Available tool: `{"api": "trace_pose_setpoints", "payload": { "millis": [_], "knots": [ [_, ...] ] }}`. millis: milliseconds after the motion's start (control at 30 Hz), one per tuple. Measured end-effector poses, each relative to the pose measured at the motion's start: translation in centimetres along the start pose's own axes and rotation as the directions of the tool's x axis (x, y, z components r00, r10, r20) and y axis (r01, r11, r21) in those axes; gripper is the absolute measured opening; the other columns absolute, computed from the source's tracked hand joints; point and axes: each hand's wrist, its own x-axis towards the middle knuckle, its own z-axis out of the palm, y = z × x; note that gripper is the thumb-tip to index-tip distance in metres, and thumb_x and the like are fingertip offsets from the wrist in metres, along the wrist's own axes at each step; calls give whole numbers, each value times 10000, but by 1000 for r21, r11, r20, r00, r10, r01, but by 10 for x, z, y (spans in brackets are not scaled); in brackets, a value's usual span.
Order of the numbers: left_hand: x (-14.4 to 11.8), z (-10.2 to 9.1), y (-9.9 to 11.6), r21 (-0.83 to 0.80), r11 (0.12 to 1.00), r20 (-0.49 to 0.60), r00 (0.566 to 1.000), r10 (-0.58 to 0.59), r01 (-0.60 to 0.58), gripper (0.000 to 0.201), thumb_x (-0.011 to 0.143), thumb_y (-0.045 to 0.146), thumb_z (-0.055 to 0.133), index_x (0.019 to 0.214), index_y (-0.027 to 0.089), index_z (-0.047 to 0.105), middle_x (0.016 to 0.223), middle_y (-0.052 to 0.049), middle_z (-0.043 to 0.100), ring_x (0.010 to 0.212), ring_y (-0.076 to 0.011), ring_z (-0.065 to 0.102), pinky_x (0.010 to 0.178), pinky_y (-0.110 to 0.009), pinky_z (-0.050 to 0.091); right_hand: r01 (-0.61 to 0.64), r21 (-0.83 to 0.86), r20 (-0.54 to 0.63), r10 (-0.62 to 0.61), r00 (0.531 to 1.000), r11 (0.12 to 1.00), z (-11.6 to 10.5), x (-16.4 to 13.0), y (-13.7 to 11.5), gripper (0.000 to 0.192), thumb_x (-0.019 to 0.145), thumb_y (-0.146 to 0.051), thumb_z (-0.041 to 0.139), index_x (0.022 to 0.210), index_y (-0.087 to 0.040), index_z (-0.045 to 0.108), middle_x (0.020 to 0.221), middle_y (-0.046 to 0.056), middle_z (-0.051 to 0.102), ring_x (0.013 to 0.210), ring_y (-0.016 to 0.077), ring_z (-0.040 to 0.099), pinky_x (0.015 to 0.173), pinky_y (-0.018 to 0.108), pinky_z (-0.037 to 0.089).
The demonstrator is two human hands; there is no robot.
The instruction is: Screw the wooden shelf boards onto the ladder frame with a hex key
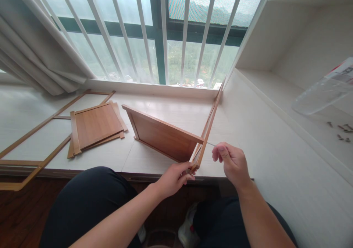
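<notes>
A brown wooden panel stands on edge on the white window ledge, joined at its right end to a thin wooden frame that leans against the white shelf unit. My left hand grips the near lower corner where panel and frame meet. My right hand pinches a thin metal tool whose tip touches the frame's outer side, level with the panel's top edge.
A stack of wooden panels lies flat to the left, over another thin frame. A curtain hangs at far left. On the shelf at right are a clear plastic container and several small screws. Window bars stand behind.
</notes>
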Motion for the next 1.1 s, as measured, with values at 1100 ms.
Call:
{"api": "trace_pose_setpoints", "payload": {
  "millis": [1100],
  "knots": [
    [0,0,-2,73,997,-10,1000,17,-16,152,945,265,560,1038,165,627,915,-47,683,767,-136,608,746,-241,496,-247,395,53,246,968,885,8,1,6,504,953,-556,563,698,-142,692,515,50,622,464,145,551,449,263,419]
  ]
}}
